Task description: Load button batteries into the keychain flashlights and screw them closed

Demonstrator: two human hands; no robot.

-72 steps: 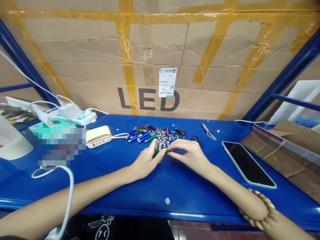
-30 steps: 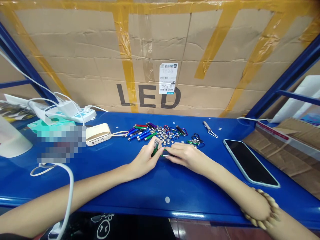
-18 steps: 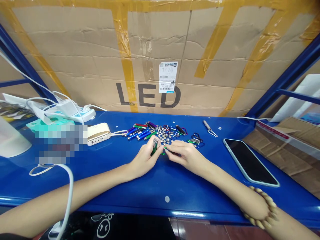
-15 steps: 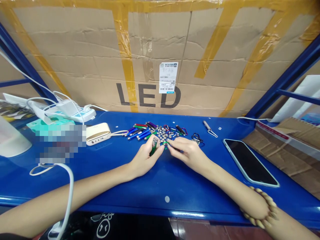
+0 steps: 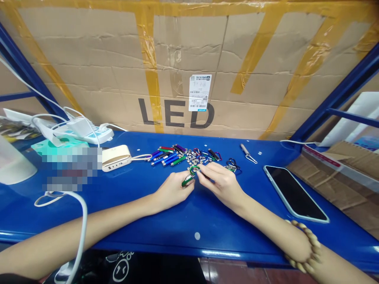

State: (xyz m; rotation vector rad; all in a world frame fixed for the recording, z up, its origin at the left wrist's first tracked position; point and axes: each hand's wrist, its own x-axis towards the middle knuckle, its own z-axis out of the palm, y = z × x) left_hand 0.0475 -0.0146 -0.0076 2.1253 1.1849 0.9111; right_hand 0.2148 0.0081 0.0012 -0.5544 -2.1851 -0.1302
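Note:
My left hand (image 5: 170, 193) is closed around a small green metal tube (image 5: 187, 180), like a mini flashlight, with its silvery end up against a green carabiner (image 5: 193, 170). The fingertips of my right hand (image 5: 222, 181) pinch the carabiner from the right. Whether tube and carabiner are linked, I cannot tell. Just beyond my hands lies a heap of blue, red, purple and green tubes (image 5: 169, 159). Beside these are small silvery parts (image 5: 194, 157) and several coloured carabiners (image 5: 218, 155). Dark carabiners (image 5: 233, 163) lie past my right hand.
A phone (image 5: 296, 193) lies to the right, with a silvery tube and clip (image 5: 248, 153) behind it. Left stand a cream power bank (image 5: 116, 158), a power strip (image 5: 100, 135) and a white cable (image 5: 84, 221). A large taped carton (image 5: 112, 79) fills the back of the blue table (image 5: 166, 232).
My left hand has turned, so the green tube tilts and its silvery end meets the green carabiner. My right fingers have come closer to it, and the carabiner shows more fully.

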